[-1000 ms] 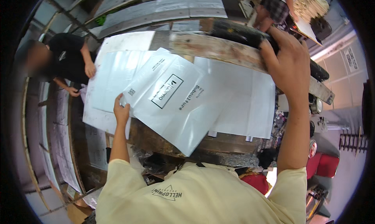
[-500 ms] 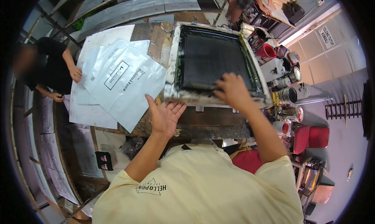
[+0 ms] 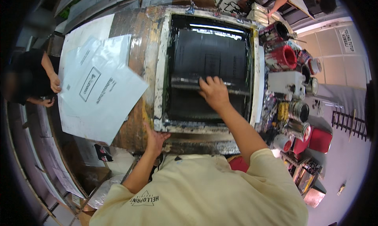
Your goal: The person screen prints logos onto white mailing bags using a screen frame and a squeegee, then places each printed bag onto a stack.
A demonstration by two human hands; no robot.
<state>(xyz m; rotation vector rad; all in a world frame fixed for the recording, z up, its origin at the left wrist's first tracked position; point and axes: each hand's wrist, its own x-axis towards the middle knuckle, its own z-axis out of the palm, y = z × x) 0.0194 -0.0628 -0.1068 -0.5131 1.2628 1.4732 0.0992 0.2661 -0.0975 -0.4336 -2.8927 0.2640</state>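
Observation:
A screen printing frame (image 3: 160,74), its whitish wood smeared with ink, lies on the worn table (image 3: 136,78). My right hand (image 3: 215,93) is closed on a dark squeegee (image 3: 184,82) that spans the black inked mesh (image 3: 193,102) about halfway down. Faint printed shapes show through the mesh beyond it. By the frame's near left corner, at the table's front edge, my left hand (image 3: 155,140) holds nothing, with its thumb raised away from the fingers. Left of the frame, pale plastic mailer bags (image 3: 118,82) with black print lie overlapped.
Ink-stained cans, a red bucket (image 3: 284,57) and a white container (image 3: 285,83) crowd the right side. A co-worker's hand (image 3: 55,83) is at the table's left edge; another person's arm (image 3: 278,3) reaches in at the far right. Racks (image 3: 51,147) of sheets stand left.
The frame now rests lower and flat on the table. My right hand has moved farther across the mesh with the squeegee; my left hand has dropped from palm up to the table's edge.

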